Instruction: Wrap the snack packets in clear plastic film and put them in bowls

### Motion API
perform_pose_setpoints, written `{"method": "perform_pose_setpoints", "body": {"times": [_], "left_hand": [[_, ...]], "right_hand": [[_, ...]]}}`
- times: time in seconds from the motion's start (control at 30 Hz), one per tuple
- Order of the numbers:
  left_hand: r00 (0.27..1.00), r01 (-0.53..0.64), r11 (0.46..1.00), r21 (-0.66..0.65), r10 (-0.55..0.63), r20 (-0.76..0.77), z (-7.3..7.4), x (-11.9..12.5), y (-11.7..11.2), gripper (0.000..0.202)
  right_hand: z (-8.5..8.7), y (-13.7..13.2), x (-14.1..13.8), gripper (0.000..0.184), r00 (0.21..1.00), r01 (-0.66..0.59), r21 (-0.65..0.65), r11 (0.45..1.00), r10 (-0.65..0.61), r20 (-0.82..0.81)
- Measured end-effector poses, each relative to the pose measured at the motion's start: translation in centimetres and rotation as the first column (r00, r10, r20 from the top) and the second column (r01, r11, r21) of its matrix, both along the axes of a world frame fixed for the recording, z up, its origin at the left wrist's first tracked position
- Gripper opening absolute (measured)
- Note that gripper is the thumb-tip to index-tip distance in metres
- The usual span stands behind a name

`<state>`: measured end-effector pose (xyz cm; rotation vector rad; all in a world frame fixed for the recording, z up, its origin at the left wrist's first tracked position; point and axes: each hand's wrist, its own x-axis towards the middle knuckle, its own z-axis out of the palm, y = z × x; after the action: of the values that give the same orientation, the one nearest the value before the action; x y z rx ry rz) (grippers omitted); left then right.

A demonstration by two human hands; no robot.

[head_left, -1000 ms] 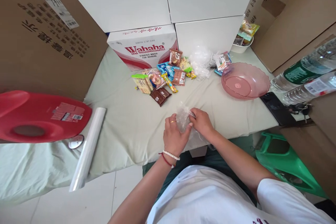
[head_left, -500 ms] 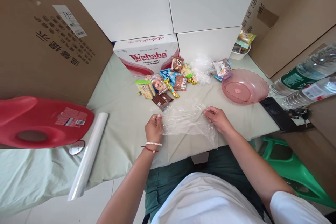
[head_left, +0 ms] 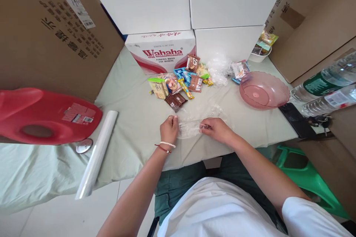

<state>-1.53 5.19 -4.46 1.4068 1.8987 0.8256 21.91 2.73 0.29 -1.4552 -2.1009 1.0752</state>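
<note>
A clear, crinkled sheet of plastic film (head_left: 189,127) spans the space between my two hands, low over the cloth-covered table. My left hand (head_left: 169,129), with bracelets at the wrist, is closed on its left edge. On the right part of the film, my right hand (head_left: 215,129) is closed with fingers curled round gathered plastic. Just beyond my left hand lies a dark brown snack packet (head_left: 175,101). Behind it is a pile of wrapped snacks, among them a yellow stick packet (head_left: 185,88), a green-topped packet (head_left: 158,88) and a brown packet (head_left: 195,83).
A pink translucent bowl (head_left: 264,90) stands right, beside a black phone (head_left: 297,120), keys and water bottles (head_left: 319,81). Crumpled clear plastic (head_left: 218,70) lies by the white cabinet. At left are a film roll (head_left: 97,155) and a red jug (head_left: 52,116). A Wahaha carton (head_left: 162,53) stands behind.
My right hand has moved left towards my left hand, and the stretched film between them has shortened and bunched. My left hand keeps its hold. The camera view has shifted slightly.
</note>
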Motion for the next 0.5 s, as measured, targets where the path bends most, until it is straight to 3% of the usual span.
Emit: {"method": "perform_pose_setpoints", "body": {"times": [0.07,0.13,0.27,0.33,0.4,0.47,0.5], "left_hand": [[0.996,0.038,0.995,-0.087,-0.031,0.083,0.2,-0.6,1.2,0.032],[0.987,0.066,0.985,-0.158,-0.041,0.157,0.6,-1.4,2.5,0.028],[0.984,-0.017,0.987,-0.162,0.045,0.173,2.2,-2.6,3.6,0.017],[0.984,-0.148,0.988,-0.047,0.152,0.095,3.2,-2.4,2.3,0.028],[0.969,-0.236,0.949,0.210,0.246,-0.022,4.4,-1.5,-0.2,0.037],[0.973,-0.107,0.883,0.456,0.188,-0.137,5.6,0.1,-3.2,0.026],[0.982,0.035,0.879,0.475,0.058,-0.180,6.1,1.2,-4.4,0.014]], "right_hand": [[-0.2,-1.5,-0.5,0.017,0.991,-0.093,0.167,0.982,0.107,-0.078],[-0.7,-3.3,-1.2,0.027,0.976,-0.204,0.262,0.943,0.218,-0.024],[-2.4,-6.1,-2.8,0.035,0.921,-0.376,0.241,0.895,0.332,0.205],[-3.1,-6.5,-3.5,0.040,0.903,-0.397,0.231,0.888,0.332,0.273],[-3.4,-6.3,-4.2,0.044,0.901,-0.375,0.217,0.901,0.299,0.315],[-3.5,-5.8,-4.9,0.042,0.904,-0.338,0.199,0.920,0.259,0.341],[-3.5,-5.5,-5.3,0.040,0.902,-0.328,0.193,0.925,0.246,0.355]]}}
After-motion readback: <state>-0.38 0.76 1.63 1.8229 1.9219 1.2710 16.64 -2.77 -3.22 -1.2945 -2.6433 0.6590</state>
